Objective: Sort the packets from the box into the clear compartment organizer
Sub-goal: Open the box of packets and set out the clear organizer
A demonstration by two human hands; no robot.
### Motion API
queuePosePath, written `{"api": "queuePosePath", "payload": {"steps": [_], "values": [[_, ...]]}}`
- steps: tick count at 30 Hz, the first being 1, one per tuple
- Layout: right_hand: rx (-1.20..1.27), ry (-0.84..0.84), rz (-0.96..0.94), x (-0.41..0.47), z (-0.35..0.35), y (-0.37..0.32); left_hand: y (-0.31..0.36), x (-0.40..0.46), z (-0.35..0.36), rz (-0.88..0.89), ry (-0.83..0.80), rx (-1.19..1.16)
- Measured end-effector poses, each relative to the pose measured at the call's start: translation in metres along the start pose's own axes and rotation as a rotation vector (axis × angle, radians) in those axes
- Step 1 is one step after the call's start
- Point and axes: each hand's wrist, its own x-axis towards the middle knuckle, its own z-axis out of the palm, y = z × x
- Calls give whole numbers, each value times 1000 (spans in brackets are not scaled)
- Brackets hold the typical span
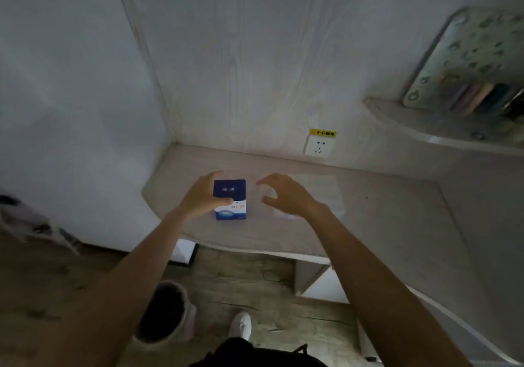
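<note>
Both arms are bare from the bottom edge of the view all the way to the wrists, no sleeves, no watch or rings that I can make out. Dark clothing (241, 352) at the bottom, probably black. One white shoe (241, 325) pokes out just above that clothing. Too dim for details.

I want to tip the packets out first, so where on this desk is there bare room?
Bare desk runs right of the clear organizer, toward the shelf. A strip lies behind the blue box, below the wall socket. It is crowded between the left hand and right hand.
</note>
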Motion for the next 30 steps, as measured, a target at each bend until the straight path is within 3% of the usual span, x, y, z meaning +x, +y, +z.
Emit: {"api": "queuePosePath", "payload": {"steps": [7,14,20,25,30], "values": [[-5,-52,-26,50,33,-20,-28,8,20,-59,36,-138],[-398,-189,-150,87,25,-27,-44,29,25,23,21,-66],[-593,-194,-240,90,22,-41,-49,40,22,88,-22,-39],[-585,-228,-217,92,24,-52,-49,41,21,113,-10,-77],[-365,-268,-177,96,19,-43,-51,40,25,112,14,-113]]}}
